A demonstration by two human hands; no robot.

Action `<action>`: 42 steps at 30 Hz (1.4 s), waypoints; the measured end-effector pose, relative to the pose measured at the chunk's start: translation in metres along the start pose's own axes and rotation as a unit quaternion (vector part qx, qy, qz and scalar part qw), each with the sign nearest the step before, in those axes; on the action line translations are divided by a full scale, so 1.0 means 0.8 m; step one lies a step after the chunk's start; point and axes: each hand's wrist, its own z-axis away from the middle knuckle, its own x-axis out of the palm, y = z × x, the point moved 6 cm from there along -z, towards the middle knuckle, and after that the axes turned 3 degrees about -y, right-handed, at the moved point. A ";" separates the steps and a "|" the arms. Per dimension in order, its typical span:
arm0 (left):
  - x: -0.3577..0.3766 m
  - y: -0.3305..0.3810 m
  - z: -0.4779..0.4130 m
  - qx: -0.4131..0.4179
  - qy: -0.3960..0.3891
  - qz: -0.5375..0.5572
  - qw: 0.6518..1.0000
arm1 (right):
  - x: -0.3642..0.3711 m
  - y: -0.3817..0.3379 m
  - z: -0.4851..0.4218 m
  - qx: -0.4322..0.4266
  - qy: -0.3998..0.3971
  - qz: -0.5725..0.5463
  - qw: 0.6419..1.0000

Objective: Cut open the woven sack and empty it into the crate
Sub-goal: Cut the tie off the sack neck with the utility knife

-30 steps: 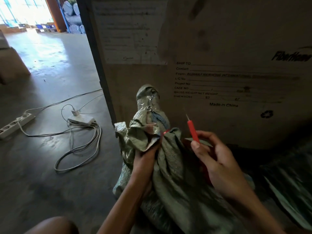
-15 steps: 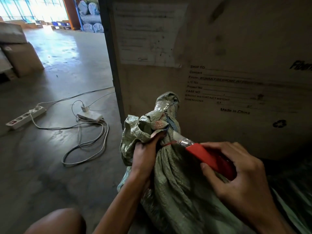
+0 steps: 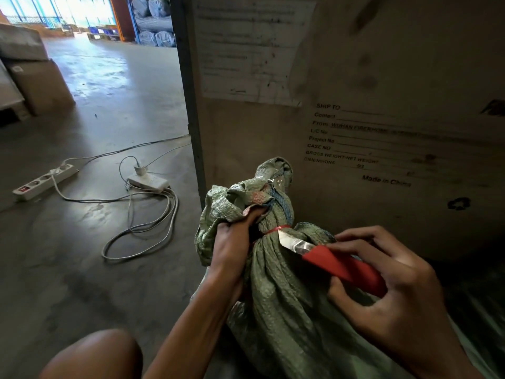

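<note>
White power strip (image 3: 45,181) and adapter (image 3: 147,181) lie on concrete floor (image 3: 82,283).

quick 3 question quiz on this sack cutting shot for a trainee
1. True or false: the woven sack is already cut open.
2. Fill in: the right hand holds the red cutter, and its blade tip sits at the red ____ round the sack's neck.
3. The left hand grips: A) nothing B) the sack's bunched top
Key: 1 false, the neck is tied shut; 2 tie; 3 B.

You are in a warehouse: bare concrete floor (image 3: 90,283), stacked cartons (image 3: 41,86), stencilled shipping case (image 3: 382,64), racked wrapped rolls (image 3: 154,21).
</note>
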 end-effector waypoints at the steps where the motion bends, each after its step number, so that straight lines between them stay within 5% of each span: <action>1: 0.000 0.001 0.001 0.000 0.001 -0.002 1.000 | 0.000 0.000 0.000 -0.002 0.002 0.001 1.000; 26: 0.006 0.024 0.019 0.166 0.022 -0.058 0.984 | 0.000 -0.003 0.008 -0.007 0.016 0.018 1.000; 42: 0.005 0.029 0.020 0.161 0.045 -0.047 0.985 | -0.001 -0.004 0.009 -0.002 0.044 0.014 0.999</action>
